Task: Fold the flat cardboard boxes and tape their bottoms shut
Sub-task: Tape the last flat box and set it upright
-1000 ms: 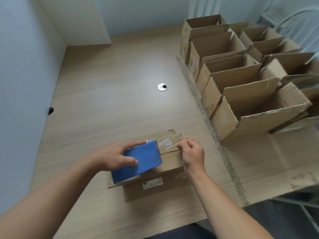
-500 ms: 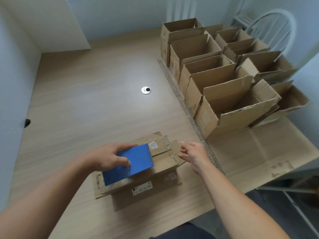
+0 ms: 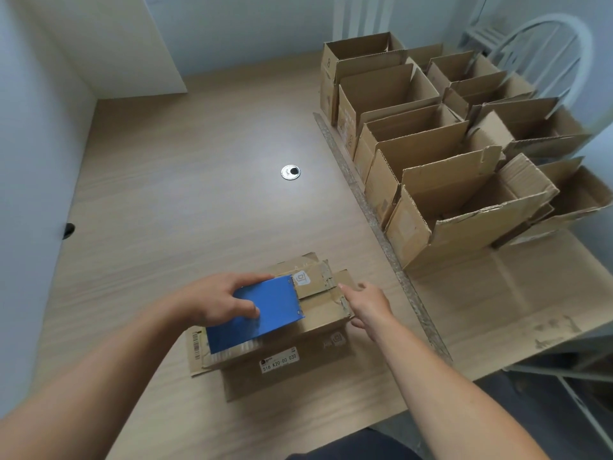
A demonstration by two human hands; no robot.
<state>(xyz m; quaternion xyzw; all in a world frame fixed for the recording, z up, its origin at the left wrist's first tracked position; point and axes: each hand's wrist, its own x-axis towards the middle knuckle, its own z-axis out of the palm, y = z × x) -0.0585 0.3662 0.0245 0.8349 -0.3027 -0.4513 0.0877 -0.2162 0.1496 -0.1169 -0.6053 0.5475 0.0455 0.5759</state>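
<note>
Wooden table (image 3: 199,161), left hand (image 3: 212,302) grip curled round blue dispenser (image 3: 265,313) on cardboard box (image 3: 321,318), right hand (image 3: 368,305) grip slack, touching box

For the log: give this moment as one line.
left hand: grips blue dispenser on box | right hand: open, at box edge

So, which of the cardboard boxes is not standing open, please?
The box beneath the blue tool; its flaps are folded shut, the others stand open-topped.
</note>
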